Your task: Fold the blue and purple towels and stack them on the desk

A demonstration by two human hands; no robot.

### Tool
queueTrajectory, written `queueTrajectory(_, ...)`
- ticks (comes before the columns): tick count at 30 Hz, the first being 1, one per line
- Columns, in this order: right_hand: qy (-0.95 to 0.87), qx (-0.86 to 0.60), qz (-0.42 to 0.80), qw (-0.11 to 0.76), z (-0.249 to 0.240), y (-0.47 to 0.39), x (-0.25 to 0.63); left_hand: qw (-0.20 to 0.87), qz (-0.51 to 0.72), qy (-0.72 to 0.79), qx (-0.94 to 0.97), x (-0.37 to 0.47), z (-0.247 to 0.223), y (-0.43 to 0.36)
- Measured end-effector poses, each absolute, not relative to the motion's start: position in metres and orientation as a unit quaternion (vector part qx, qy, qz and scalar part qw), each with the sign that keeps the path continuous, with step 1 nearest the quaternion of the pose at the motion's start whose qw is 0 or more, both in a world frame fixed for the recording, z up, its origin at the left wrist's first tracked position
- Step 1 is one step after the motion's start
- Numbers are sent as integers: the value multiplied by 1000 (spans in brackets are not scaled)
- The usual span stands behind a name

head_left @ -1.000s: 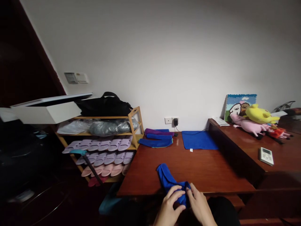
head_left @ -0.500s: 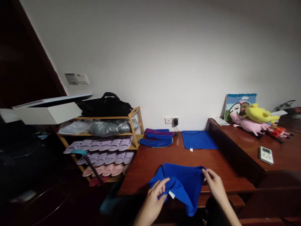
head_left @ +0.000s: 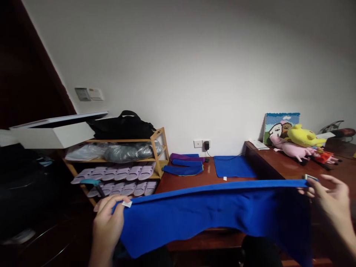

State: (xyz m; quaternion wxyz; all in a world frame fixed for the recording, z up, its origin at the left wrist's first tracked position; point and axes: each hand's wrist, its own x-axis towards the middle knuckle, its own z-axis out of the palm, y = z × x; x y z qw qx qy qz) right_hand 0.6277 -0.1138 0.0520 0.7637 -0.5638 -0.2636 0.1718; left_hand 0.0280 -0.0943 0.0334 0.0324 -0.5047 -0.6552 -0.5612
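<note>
A blue cloth (head_left: pixel 211 211) hangs stretched wide between my two hands above the near part of the wooden table (head_left: pixel 183 185). My left hand (head_left: pixel 108 215) pinches its left top corner, where a small white tag (head_left: pixel 127 204) shows. At the opposite top corner, my right hand (head_left: pixel 329 196) grips the edge between thumb and index finger, its other fingers loosely raised. The lower edge droops unevenly toward my lap. Farther back, another blue cloth (head_left: pixel 235 167) lies flat on the table, and folded blue and purple cloths (head_left: pixel 186 168) lie to its left.
A wooden rack (head_left: pixel 158 152) with lilac slippers (head_left: pixel 133 172), a black bag (head_left: pixel 122 126) and a white box (head_left: pixel 55 133) stands left. A raised brown surface (head_left: pixel 283 163) on the right bears plush toys (head_left: pixel 303 137). A charger (head_left: pixel 206 145) is plugged into the wall.
My hands have moved far apart, left hand to the left and right hand to the right. The bunched blue cloth is now spread out and pulled taut along its top edge.
</note>
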Motion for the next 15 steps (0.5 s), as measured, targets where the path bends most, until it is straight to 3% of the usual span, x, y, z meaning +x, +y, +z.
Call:
queueTrajectory(6,-369,-647,125,655,68,-143,641,-103,-472,-640,-597,13,43,-85)
queueTrajectory(10,-350,-627,233,655,42,-134,661,-126,-444,-637,-617,9,41,-68)
queueTrajectory(15,-344,-605,344,630,11,-77,670,-125,-314,-651,-680,19,53,-30)
